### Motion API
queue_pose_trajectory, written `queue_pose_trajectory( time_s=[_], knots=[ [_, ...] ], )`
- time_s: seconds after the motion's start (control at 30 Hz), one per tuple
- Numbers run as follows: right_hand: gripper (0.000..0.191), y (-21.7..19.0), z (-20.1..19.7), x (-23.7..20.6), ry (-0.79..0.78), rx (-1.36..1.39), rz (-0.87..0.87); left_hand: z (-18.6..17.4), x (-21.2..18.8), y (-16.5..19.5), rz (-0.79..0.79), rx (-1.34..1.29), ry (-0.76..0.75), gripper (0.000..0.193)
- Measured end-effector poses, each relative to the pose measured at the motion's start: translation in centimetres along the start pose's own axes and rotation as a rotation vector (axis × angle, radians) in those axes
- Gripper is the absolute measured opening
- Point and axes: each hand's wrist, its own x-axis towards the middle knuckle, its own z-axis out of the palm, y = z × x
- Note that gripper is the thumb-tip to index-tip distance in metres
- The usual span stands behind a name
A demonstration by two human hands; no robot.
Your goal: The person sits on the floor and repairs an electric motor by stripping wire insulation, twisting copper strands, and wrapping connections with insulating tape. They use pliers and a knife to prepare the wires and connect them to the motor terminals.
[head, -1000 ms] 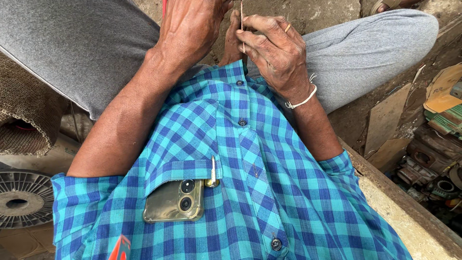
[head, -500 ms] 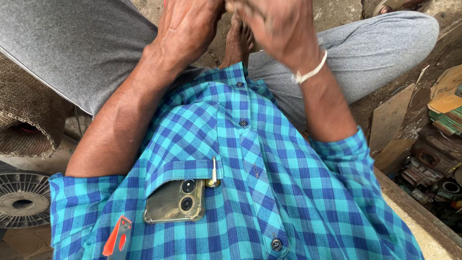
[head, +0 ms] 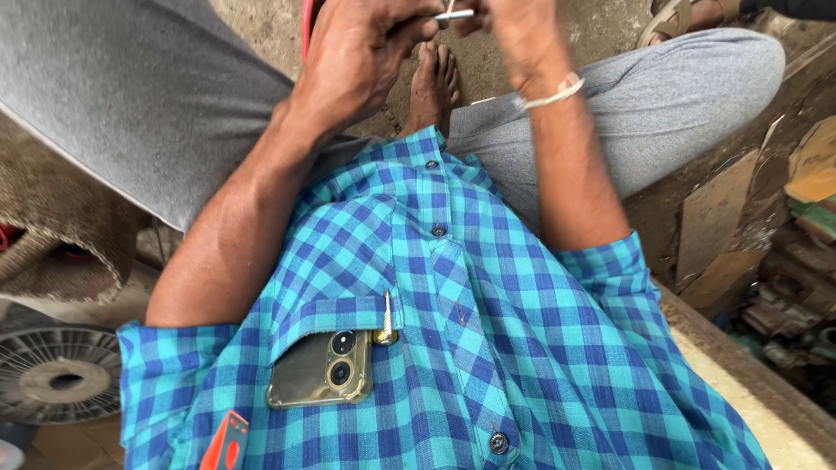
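My left hand point(head: 361, 61) and right hand point(head: 514, 30) were both clamped on a thin metal rod point(head: 455, 14), held level at the far edge above my bare foot point(head: 433, 83). Nearer, a phone point(head: 320, 371) sat in my checked shirt point(head: 488, 348) pocket.

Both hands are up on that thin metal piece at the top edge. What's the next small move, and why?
Probably lower both hands toward the lap. The left hand and right hand pinch the metal piece right at the frame's top edge, so the work is nearly out of view.
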Motion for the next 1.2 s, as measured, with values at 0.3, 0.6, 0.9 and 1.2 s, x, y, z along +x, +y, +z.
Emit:
queue_pose_trajectory(
  time_s=[0.3, 0.6, 0.9, 1.2],
  knots=[
    [0.037, -5.3, 4.6, -3.3, 0.19, -0.329, -0.192, -0.7, -0.8, 1.1, -0.182, -0.334, 0.024, 0.016],
    [0.017, -7.7, 6.1, -5.7, 0.232, -0.479, -0.555, -0.4, -1.2, 1.7, -0.209, 0.243, 0.033, 0.032],
    [0.015, -8.4, 6.4, -6.0, 0.267, -0.62, -0.578, -0.6, -1.5, 1.1, 0.017, 0.23, 0.104, 0.017],
    [0.016, -8.1, 7.9, -7.3, 0.219, -0.65, -0.463, -1.3, -1.6, 1.4, 0.058, 0.358, 0.05, 0.017]
  ],
)
